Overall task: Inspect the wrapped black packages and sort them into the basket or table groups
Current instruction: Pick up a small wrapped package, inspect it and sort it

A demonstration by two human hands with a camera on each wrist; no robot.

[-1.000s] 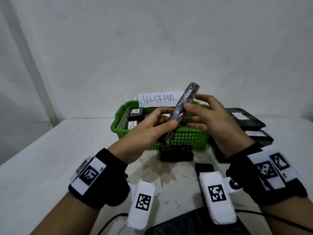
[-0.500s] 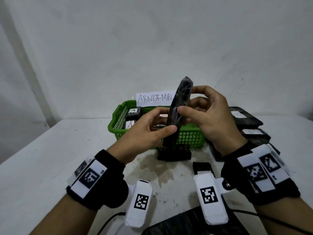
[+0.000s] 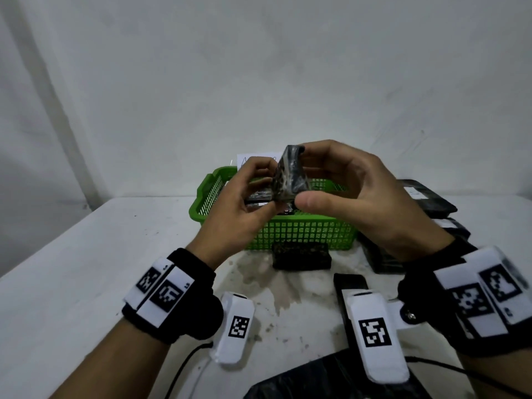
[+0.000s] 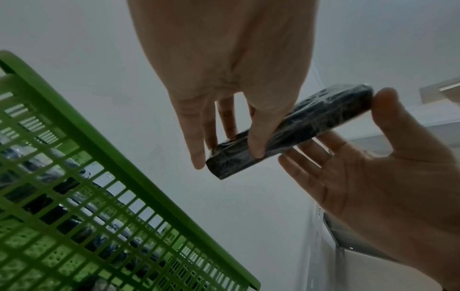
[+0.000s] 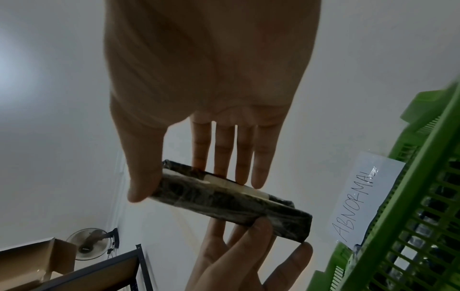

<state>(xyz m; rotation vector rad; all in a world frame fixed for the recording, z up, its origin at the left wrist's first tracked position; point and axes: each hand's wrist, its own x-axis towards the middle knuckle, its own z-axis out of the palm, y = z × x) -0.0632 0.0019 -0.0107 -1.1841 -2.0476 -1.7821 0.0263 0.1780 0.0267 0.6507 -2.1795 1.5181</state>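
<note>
I hold one black package (image 3: 288, 180) wrapped in clear film up in front of the green basket (image 3: 305, 233). My left hand (image 3: 266, 188) pinches its lower left end between thumb and fingers. My right hand (image 3: 306, 176) grips its other end, thumb below and fingers over the top. In the left wrist view the package (image 4: 293, 130) lies slanted between the left hand (image 4: 229, 153) and the right hand (image 4: 373, 177). The right wrist view shows a pale label strip along the package (image 5: 224, 198). Several wrapped packages lie inside the basket (image 4: 74, 177).
One black package (image 3: 300, 256) lies on the white table (image 3: 100, 269) just before the basket. A stack of labelled black packages (image 3: 426, 197) sits to the right. A black bag (image 3: 331, 378) lies at the near edge. A paper sign reading ABNORMAL (image 5: 361, 198) stands behind the basket.
The package has been turned in both hands, from a thin tilted edge to a broader face towards me. The hands have come closer to my head.
</note>
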